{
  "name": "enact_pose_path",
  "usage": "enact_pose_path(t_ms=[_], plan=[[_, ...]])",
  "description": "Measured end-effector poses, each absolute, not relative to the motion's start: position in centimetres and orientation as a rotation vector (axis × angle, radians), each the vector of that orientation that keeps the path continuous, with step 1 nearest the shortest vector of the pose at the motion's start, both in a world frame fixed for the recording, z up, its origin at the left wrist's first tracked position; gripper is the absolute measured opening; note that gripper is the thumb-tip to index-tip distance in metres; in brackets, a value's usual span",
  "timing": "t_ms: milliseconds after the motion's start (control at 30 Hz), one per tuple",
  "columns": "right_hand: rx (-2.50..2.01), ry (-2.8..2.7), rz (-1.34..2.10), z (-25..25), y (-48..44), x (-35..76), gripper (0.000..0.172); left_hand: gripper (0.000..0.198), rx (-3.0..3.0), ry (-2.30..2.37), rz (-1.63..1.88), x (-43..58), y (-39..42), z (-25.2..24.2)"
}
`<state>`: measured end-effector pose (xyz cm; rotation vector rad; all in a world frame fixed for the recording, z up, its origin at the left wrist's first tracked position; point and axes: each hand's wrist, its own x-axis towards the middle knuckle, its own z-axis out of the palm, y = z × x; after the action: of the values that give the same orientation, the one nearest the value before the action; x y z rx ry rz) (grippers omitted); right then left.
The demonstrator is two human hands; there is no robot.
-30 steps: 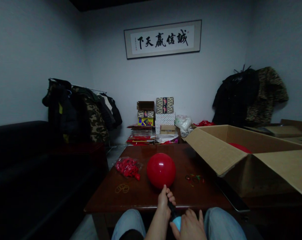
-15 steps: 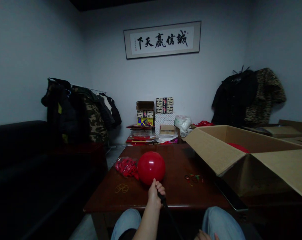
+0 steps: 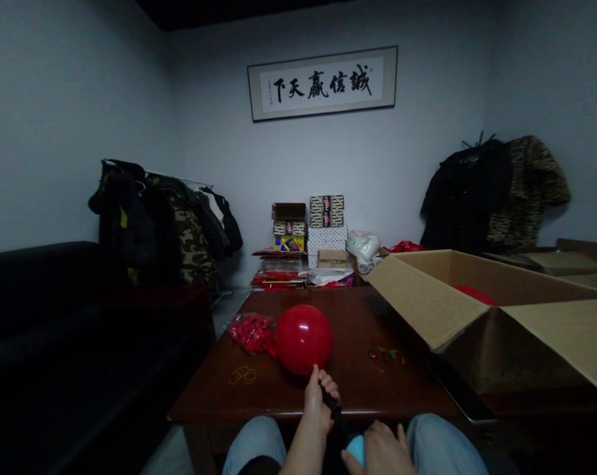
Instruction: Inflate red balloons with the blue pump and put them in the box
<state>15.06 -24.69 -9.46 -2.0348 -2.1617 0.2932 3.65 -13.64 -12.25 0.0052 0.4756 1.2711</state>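
Observation:
A round, inflated red balloon (image 3: 303,339) stands over the brown table, its neck toward me. My left hand (image 3: 320,396) is closed around the balloon's neck and the black nozzle end of a pump. Lower down, my right hand (image 3: 384,448) is wrapped on the pump's light blue part (image 3: 356,448), between my knees. Just left of the balloon lies a clear bag of red balloons (image 3: 252,333). Several yellow rubber bands (image 3: 243,375) rest on the table nearer to me.
An open cardboard box (image 3: 427,303) with something red inside is at the right. A dark flat device (image 3: 461,389) lies at the table's (image 3: 204,402) right edge, near small coloured bands (image 3: 387,357). Stacked boxes (image 3: 326,244) stand behind; a black sofa (image 3: 41,316) is at the left.
My right hand has come up into view with the blue pump part. My left hand and the balloon have shifted slightly right and down, and the balloon looks a little larger.

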Motion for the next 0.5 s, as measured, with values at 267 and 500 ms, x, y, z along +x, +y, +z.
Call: enact_pose_path(t_ms=[267,500], plan=[[-2.048,-2.064,0.256,-10.1,-22.5,13.2,0.051,0.033,0.111,0.613,1.228,4.4,-14.0,-13.4],[-2.052,-2.064,0.230,-10.5,-23.9,13.4,0.051,0.033,0.165,0.720,1.259,4.7,-13.8,-13.7]])
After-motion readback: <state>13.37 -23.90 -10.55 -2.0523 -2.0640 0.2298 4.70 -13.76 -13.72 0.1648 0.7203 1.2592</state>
